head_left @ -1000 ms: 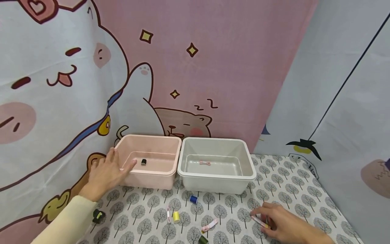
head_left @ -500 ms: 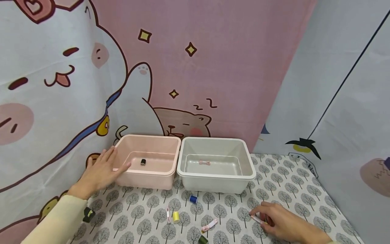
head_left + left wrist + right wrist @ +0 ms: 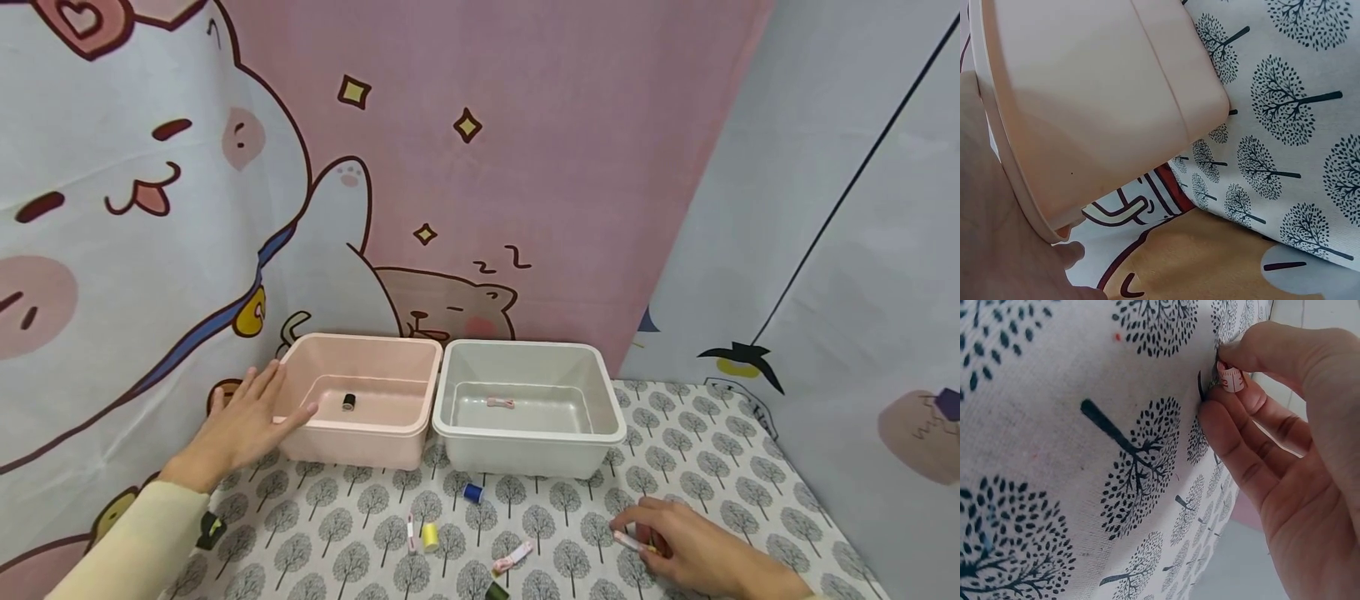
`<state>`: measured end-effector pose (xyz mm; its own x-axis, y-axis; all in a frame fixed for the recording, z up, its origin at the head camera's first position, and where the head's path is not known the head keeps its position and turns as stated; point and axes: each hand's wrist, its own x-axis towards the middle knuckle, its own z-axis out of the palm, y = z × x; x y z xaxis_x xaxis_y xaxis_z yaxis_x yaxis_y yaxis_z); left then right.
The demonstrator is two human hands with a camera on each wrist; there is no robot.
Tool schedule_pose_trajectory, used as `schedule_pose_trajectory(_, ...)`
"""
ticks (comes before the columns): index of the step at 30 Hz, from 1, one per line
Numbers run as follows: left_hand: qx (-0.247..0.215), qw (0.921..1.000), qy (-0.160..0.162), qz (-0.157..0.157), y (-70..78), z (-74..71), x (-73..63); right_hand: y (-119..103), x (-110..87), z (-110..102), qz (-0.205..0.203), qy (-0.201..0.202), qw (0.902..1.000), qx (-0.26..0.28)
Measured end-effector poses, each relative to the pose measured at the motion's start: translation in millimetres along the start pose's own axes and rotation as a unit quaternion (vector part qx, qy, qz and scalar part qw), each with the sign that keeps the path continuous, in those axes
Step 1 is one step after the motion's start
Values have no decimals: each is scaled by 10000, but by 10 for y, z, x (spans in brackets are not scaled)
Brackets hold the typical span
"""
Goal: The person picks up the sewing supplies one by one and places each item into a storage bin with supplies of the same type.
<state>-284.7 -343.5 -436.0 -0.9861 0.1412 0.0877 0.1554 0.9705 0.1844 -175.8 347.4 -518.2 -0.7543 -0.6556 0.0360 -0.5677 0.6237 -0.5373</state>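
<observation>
In the head view my left hand lies at the left side of the pink bin, fingers spread along its rim. The left wrist view shows the palm and fingertips right at that bin's rim. My right hand is low over the cloth at the right. Its thumb and fingers pinch a small folded tape measure, white and pink with printed numbers. Inside the pink bin sits a black thread spool. Another folded tape lies in the white bin.
On the tree-print cloth before the bins lie a blue spool, a yellow spool, a slim white-and-pink strip, a folded tape measure and a dark green spool. A printed curtain stands behind the bins.
My left hand has drawn a little to the left at the pink bin's side. The right hand keeps its place, still pinching the tape measure.
</observation>
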Motion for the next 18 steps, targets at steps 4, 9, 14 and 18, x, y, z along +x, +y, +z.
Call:
schedule_pose_trajectory(4,29,10000,-16,-13,5,0,-1,-11,-21,-18,407,-187,9988,205)
schedule_pose_trajectory(9,38,10000,-25,-40,8,6,-3,-12,-13,-9,92,189,9996,-206)
schedule_pose_trajectory(14,44,10000,-48,-73,0,13,1,3,38,-18,-559,749,9931,-711)
schedule_pose_trajectory(18,48,10000,-39,-77,0,20,12,-15,61,-51,-698,948,9894,-851)
